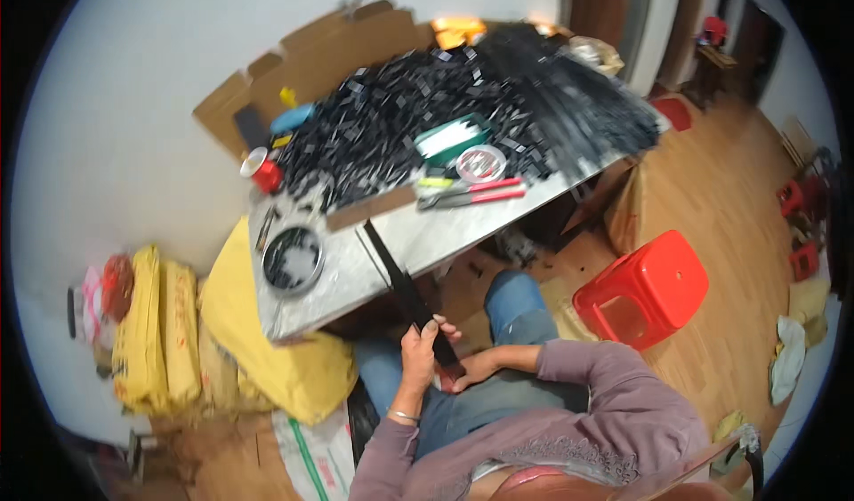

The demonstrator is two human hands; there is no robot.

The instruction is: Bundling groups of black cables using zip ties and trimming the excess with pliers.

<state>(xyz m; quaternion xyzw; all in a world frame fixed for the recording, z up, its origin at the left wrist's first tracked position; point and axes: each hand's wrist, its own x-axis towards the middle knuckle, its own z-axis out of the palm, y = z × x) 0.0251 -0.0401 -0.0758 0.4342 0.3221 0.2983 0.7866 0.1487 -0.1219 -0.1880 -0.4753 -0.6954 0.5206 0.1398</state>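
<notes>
A long, flat black strip (405, 292) slants from my lap up past the near edge of the table. My left hand (418, 357) is closed round its lower part, thumb lying along it. At the strip's bottom end, my right hand (476, 368) grips it, the fingers partly hidden. A thin pale line runs beside the strip's upper end, too blurred to name. Just beyond that end, a flat brown piece (372, 208) lies on the table (356, 274). Red-handled pliers (471, 196) rest to its right.
A heap of small black pieces (391, 119) and a bundle of long black strips (569, 101) cover the tabletop. Also there are a round metal tin (294, 259), a green box (454, 138) and a red cup (261, 170). A red stool (645, 288) stands right; yellow sacks (160, 332) lie left.
</notes>
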